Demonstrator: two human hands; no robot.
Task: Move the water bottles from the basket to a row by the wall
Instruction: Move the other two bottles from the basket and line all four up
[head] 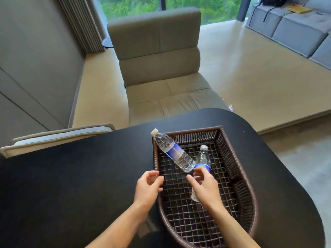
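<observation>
A dark brown woven basket (pixel 238 169) sits on the black table (pixel 71 176). Two clear water bottles with blue labels lie in it. One bottle (pixel 172 151) leans on the basket's far left corner, its white cap poking over the rim. The other bottle (pixel 203 160) lies on the mesh floor, its lower half hidden under my right hand (pixel 204 185). That hand hovers over it with fingers spread, holding nothing. My left hand (pixel 148 187) floats by the basket's left rim, fingers loosely curled and empty.
A beige armchair (pixel 161 68) stands beyond the table's far edge. The grey wall (pixel 35 59) runs along the left, with a cushioned seat back (pixel 59 135) below it. A grey sofa (pixel 295 29) is at the far right across open floor.
</observation>
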